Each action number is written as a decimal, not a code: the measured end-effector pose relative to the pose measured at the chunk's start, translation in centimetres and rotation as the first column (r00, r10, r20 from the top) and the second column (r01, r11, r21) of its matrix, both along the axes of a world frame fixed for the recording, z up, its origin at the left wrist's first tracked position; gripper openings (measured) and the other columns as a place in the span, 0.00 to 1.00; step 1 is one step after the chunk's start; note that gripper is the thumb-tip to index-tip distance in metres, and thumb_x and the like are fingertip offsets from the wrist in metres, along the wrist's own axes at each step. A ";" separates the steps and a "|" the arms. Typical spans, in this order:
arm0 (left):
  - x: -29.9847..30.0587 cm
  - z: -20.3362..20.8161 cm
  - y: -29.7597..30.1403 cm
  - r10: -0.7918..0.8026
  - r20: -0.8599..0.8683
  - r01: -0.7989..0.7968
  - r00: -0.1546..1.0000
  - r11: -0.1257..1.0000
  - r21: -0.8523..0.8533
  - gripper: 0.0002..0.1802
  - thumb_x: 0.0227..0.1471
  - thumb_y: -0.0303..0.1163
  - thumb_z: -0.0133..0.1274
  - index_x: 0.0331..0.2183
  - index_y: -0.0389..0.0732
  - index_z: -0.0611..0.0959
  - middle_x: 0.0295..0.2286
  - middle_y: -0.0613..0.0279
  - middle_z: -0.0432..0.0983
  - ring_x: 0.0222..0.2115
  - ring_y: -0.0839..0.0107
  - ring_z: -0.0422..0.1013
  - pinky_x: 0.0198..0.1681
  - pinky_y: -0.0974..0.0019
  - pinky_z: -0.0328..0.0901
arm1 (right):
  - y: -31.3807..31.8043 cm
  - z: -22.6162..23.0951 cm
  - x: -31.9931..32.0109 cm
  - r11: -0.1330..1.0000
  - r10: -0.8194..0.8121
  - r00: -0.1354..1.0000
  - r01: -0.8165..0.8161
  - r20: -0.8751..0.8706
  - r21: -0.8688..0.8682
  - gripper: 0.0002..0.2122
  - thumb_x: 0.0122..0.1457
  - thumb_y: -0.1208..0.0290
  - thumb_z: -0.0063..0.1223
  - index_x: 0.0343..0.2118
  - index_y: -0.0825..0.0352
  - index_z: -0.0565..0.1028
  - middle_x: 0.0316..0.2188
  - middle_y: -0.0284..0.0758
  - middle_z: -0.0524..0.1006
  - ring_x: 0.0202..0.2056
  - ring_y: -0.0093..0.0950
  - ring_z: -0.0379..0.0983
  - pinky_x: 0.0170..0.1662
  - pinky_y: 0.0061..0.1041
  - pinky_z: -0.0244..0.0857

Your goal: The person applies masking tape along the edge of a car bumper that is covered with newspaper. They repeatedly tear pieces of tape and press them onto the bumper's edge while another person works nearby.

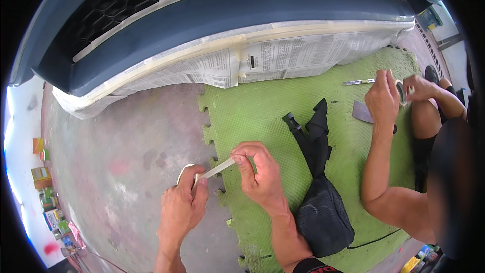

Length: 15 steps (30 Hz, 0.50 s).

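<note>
Below a blue bumper (242,7), I look down on a green foam mat (242,111) and a skirt of taped newspaper (288,53).
To the right I see a co-worker's arm (380,172); on the mat lies a black bag (323,207). The wearer's left hand (183,206) is curled nearly closed on a tape roll (188,165), only its pale rim showing. The right hand (262,178) pinches a tape strip (218,167) between thumb and forefinger; it runs straight from hand to hand, above the mat's jigsaw edge.

Pale tape (219,168) between both hands (183,203)
</note>
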<state>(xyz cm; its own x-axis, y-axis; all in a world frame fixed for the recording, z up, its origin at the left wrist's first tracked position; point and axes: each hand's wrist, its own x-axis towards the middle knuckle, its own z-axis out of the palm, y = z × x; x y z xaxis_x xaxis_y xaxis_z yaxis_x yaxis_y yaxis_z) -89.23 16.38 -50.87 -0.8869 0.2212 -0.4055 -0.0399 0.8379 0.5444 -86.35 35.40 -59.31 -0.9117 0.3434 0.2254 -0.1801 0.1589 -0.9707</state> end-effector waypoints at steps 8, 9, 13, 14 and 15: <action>7.9 -1.0 -0.9 -0.444 -0.542 0.462 0.713 0.880 -0.114 0.06 0.61 0.23 0.59 0.41 0.44 0.85 0.23 0.61 0.73 0.19 0.55 0.72 0.28 0.53 0.66 | 1.1 -1.7 0.1 0.946 -0.295 0.952 0.303 0.083 -0.117 0.05 0.75 0.75 0.56 0.46 0.71 0.75 0.44 0.42 0.81 0.44 0.30 0.80 0.50 0.29 0.74; 9.0 -2.4 -2.6 -0.334 -0.580 0.330 0.743 0.937 -0.117 0.09 0.60 0.22 0.59 0.42 0.44 0.85 0.23 0.61 0.72 0.21 0.56 0.72 0.29 0.53 0.66 | 1.4 -1.9 -0.1 0.905 -0.368 0.920 0.387 0.131 -0.176 0.05 0.75 0.75 0.56 0.46 0.72 0.75 0.46 0.43 0.81 0.45 0.30 0.79 0.51 0.29 0.73; 11.2 -11.4 -9.5 -0.097 -0.675 0.002 0.732 0.990 -0.140 0.21 0.57 0.17 0.59 0.52 0.42 0.83 0.30 0.56 0.73 0.32 0.53 0.72 0.36 0.50 0.66 | 0.1 -2.8 -0.7 0.947 -0.305 0.951 0.309 0.061 -0.085 0.07 0.75 0.74 0.57 0.48 0.71 0.73 0.49 0.44 0.81 0.45 0.26 0.77 0.51 0.27 0.73; 11.5 -12.2 -9.8 -0.083 -0.686 -0.030 0.723 0.988 -0.151 0.25 0.57 0.17 0.59 0.56 0.42 0.82 0.33 0.53 0.74 0.35 0.51 0.72 0.38 0.49 0.66 | 0.0 -2.6 -0.9 0.942 -0.315 0.947 0.319 0.055 -0.099 0.07 0.75 0.75 0.57 0.48 0.71 0.73 0.50 0.44 0.81 0.45 0.25 0.77 0.50 0.27 0.73; 11.3 -12.2 -9.5 -0.090 -0.709 -0.024 0.699 0.989 -0.149 0.26 0.58 0.16 0.58 0.58 0.41 0.81 0.35 0.52 0.75 0.37 0.49 0.71 0.40 0.48 0.66 | -0.2 -2.4 -1.1 0.937 -0.327 0.943 0.331 0.051 -0.115 0.07 0.74 0.76 0.58 0.48 0.71 0.73 0.50 0.45 0.81 0.45 0.24 0.77 0.50 0.26 0.73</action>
